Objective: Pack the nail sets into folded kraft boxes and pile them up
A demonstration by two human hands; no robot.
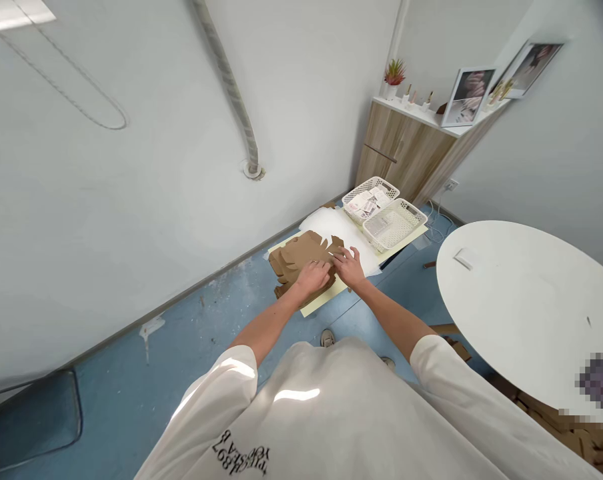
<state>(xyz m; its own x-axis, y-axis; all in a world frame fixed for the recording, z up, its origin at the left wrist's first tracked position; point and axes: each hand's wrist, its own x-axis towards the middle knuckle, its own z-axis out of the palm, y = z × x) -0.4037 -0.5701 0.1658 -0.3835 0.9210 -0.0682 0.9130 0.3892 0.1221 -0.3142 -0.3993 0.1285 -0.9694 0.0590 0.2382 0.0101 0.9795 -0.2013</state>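
Observation:
A stack of brown flat cardboard boxes (301, 252) with cut flaps lies on the near left part of a low, pale yellow surface. Curled over the near edge of the top cardboard box is my left hand (313, 275). My right hand (350, 267) is close beside it, gripping a flap at the right side of the same cardboard box, with some fingers raised. The exact hold of the fingertips is partly hidden. White sheet material (359, 240) lies just right of the cardboard.
Beyond the sheet stand a white basket with printed packets (369, 200) and a second white basket (395, 224). A round white table (521, 300) is on the right, a wooden cabinet (406, 143) at the back. A dark-framed chair (36, 413) stands lower left.

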